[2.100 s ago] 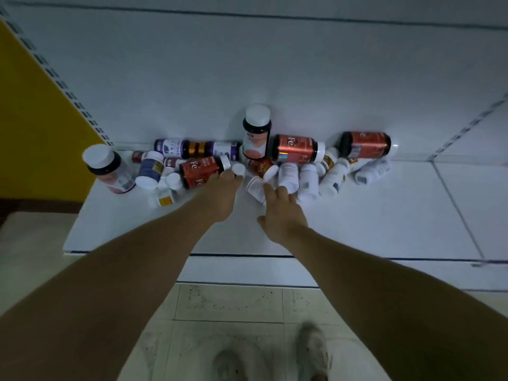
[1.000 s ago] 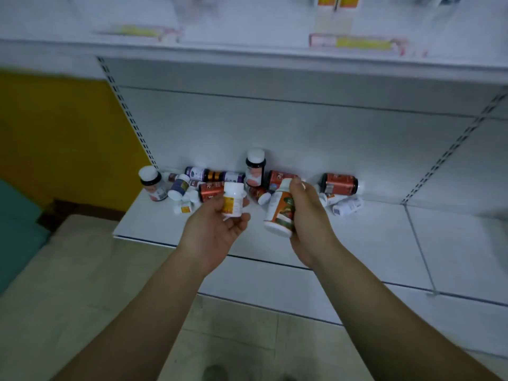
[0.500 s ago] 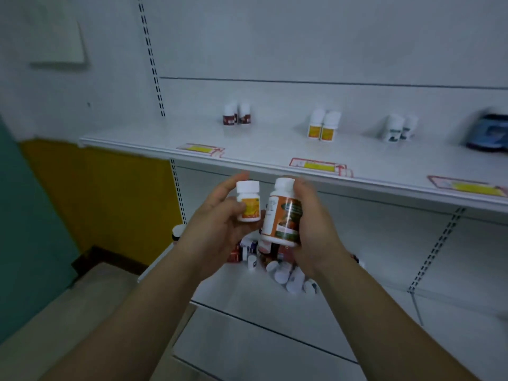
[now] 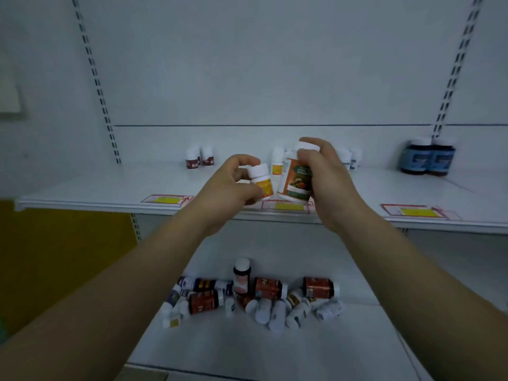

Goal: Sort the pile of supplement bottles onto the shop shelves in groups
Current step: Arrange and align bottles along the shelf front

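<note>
My left hand (image 4: 233, 185) pinches the small white yellow-labelled plastic bottle (image 4: 261, 182); my right hand (image 4: 327, 185) curls fingers (image 4: 312, 157) round the taller orange-labelled bottle (image 4: 296, 180), both over the white upper shelf (image 4: 110, 188). I'd stand the yellow one upright beside its matching bottle (image 4: 277, 165) behind.

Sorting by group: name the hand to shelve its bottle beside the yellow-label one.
The left hand: its small yellow-label bottle matches the shelf bottle behind. The right hand grips a larger orange bottle.

Dim, bluish cast overall. Soft shadow beneath upper shelf (image 4: 82, 200). Wide-angle bend tilts slotted uprights (image 4: 96, 78) toward frame edges. Labels on bottle pile (image 4: 264, 296) soft, mostly unreadable; far edges smeared.
</note>
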Tool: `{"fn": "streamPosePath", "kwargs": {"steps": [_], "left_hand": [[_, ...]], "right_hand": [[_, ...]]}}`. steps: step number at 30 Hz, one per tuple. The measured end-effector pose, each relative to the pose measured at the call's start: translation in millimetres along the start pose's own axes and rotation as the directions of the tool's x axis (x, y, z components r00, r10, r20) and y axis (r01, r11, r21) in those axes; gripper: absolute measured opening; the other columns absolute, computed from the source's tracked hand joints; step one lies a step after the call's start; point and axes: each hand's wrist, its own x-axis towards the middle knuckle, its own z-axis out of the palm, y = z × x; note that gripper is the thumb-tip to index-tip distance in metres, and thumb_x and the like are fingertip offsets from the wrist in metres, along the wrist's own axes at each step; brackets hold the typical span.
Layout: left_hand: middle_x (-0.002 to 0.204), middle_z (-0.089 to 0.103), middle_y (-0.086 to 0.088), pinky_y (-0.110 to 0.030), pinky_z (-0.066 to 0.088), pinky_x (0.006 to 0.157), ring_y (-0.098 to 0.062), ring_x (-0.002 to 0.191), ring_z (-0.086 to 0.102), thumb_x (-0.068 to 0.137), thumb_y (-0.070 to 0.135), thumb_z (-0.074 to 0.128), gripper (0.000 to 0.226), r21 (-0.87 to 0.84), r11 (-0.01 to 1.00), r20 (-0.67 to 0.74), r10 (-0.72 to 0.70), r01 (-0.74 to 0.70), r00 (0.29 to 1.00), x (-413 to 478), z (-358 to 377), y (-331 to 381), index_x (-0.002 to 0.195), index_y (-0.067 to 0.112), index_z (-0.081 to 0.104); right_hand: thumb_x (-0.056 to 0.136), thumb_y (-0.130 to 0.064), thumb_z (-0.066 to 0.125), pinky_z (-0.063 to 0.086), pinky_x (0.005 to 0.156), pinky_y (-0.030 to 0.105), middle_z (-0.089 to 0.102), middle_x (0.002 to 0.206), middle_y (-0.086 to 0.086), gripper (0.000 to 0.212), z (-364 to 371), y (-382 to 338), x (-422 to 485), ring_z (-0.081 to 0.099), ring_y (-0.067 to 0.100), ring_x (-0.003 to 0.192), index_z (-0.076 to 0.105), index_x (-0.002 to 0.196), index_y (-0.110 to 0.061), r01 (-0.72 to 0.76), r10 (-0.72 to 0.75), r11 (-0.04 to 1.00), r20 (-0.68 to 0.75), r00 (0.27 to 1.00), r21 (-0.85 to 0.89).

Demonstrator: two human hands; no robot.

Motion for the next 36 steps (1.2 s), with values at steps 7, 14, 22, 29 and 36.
{"fn": "streamPosePath", "kwargs": {"steps": [7,14,22,29,36], "left_hand": [[0.101,0.055,0.003,-0.019,0.046,0.065,-0.011,0.083,0.058,0.081,0.003,0.069,0.045,0.422,0.906,0.119,-0.039,-0.015,0.992,65,-2,-10,0.113,0.027,0.050],[0.118,0.057,-0.005,-0.028,0.044,0.078,-0.020,0.093,0.058,0.087,0.016,0.065,0.045,0.671,0.726,0.163,0.054,-0.151,0.985,101,3,-29,0.124,0.025,0.042],[0.116,0.061,-0.011,-0.029,0.040,0.075,-0.021,0.087,0.052,0.094,0.019,0.053,0.041,0.815,0.537,0.170,0.137,-0.217,0.976,128,9,-41,0.133,0.020,0.039],[0.113,0.062,-0.013,-0.035,0.046,0.080,-0.029,0.093,0.058,0.095,0.019,0.050,0.043,0.831,0.517,0.152,0.147,-0.207,0.977,143,13,-49,0.136,0.021,0.035],[0.125,0.056,-0.013,-0.034,0.043,0.083,-0.029,0.105,0.056,0.092,0.020,0.057,0.053,0.807,0.570,0.104,0.119,-0.154,0.987,150,14,-52,0.139,0.020,0.033]], "right_hand": [[0.094,-0.026,0.052,0.052,0.082,0.032,0.057,0.118,0.001,0.033,-13,5,31,0.062,0.016,0.094,0.049,0.126,-0.035,-0.061,0.031,0.964,-0.120,0.992,-0.260],[0.095,-0.025,0.054,0.045,0.070,0.018,0.047,0.120,-0.002,0.049,-14,20,39,0.057,0.007,0.088,0.036,0.140,-0.033,-0.070,0.023,0.897,-0.112,0.993,-0.437],[0.097,-0.031,0.052,0.042,0.083,0.024,0.048,0.113,-0.008,0.050,-18,28,43,0.055,0.013,0.099,0.032,0.143,-0.033,-0.042,-0.005,0.843,-0.085,0.996,-0.536],[0.100,-0.031,0.046,0.043,0.083,0.020,0.044,0.121,-0.010,0.049,-21,31,46,0.053,0.011,0.100,0.028,0.144,-0.040,-0.037,-0.014,0.829,-0.087,0.996,-0.558],[0.096,-0.023,0.056,0.040,0.059,0.009,0.046,0.103,-0.019,0.057,-23,34,48,0.054,0.004,0.083,0.029,0.143,-0.036,-0.038,-0.024,0.829,-0.103,0.994,-0.558]]}}
